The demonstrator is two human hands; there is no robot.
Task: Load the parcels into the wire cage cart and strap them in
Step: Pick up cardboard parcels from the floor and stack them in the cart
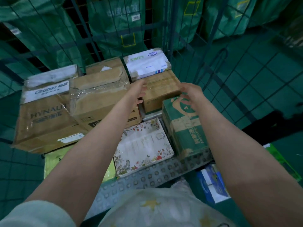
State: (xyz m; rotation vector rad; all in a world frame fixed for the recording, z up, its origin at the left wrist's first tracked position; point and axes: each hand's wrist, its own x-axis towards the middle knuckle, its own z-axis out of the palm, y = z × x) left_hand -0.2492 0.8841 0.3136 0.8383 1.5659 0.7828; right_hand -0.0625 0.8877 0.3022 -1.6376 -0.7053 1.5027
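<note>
Around everything, the wire cage cart: mesh walls from 9 through 12 to 3 o'clock, studded floor toward 6. All parcels already inside it.

At 9 o'clock, the biggest parcel, a brown carton lettered HYNAU. Touching it toward centre, a taped carton, tilted. At 3 o'clock, a green printed box, upright. Near 6 o'clock, a flat floral box on the floor, just beside the green one. Between 12 and 1 o'clock, a small brown box. Behind that at 12, a white box.

Left hand at 12 o'clock, at the small brown box's left side. Fingers close together and blurred; grip or mere touch impossible to tell. Right hand at 1 o'clock, over the box's near right corner and above the green box's top. Fingers spread, loosely bent, holding nothing.
</note>
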